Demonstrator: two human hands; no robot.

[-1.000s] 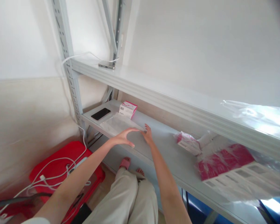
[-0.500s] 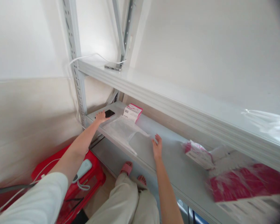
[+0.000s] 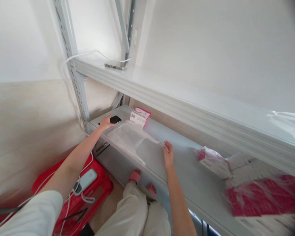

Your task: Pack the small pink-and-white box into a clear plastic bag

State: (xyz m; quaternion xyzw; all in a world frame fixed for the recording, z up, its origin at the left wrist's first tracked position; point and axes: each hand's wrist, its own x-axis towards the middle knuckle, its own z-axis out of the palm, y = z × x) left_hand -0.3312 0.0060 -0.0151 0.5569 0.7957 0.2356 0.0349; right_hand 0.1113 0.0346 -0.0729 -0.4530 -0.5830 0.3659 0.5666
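Note:
My left hand (image 3: 105, 123) rests on the far left end of the grey metal shelf (image 3: 186, 170), its fingers touching a black phone (image 3: 115, 119) that lies flat there. My right hand (image 3: 168, 154) lies flat and open on the shelf, fingertips at the right edge of a clear plastic bag (image 3: 131, 139) spread between the two hands. A small pink and white box (image 3: 140, 117) stands just behind the bag.
More pink and white boxes (image 3: 212, 160) and a plastic-wrapped pack (image 3: 263, 198) lie to the right. An upper shelf (image 3: 177, 98) holds a device (image 3: 115, 65) with a white cable. A red crate (image 3: 88, 193) with cables sits on the floor at left.
My left hand left the plastic bag and reached to the far left onto the black phone. My right hand stayed on the shelf by the bag's right edge.

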